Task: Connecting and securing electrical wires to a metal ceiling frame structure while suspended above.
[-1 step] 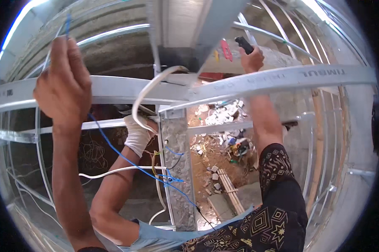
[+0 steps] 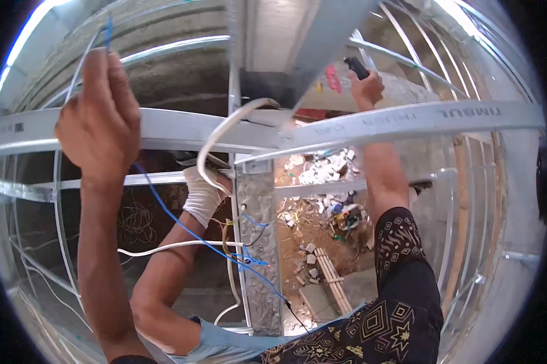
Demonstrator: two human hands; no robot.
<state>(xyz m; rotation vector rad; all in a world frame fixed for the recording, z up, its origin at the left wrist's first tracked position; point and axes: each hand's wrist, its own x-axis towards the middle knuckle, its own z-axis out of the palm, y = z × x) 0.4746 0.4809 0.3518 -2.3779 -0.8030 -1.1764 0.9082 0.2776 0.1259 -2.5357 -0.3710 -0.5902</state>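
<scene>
My left hand (image 2: 100, 112) is raised at the left, level with a metal beam, with its fingers pinched on a thin blue wire (image 2: 185, 227). A short end of the wire stands up above the fingertips; the rest runs down to the right, across a concrete post. My right hand (image 2: 367, 90) reaches over the metal beam on the right, wrapped around a black handle-like object (image 2: 356, 68); its exact kind cannot be made out. Close to that hand, on the left, is a red object (image 2: 333, 79). Thick white cable (image 2: 210, 148) loops over the beam between my hands.
Metal beams (image 2: 401, 124) cross in front of me, joined near the rough concrete post (image 2: 258, 242). Loose wire ends (image 2: 249, 261) stick out beside it. A bent leg with a white sock (image 2: 202, 197) is at the left. Rubble (image 2: 328, 167) and bundled sticks (image 2: 334, 279) lie far below.
The view has shifted slightly, so the beams and the left hand appear a little farther right. Both hands keep their hold.
</scene>
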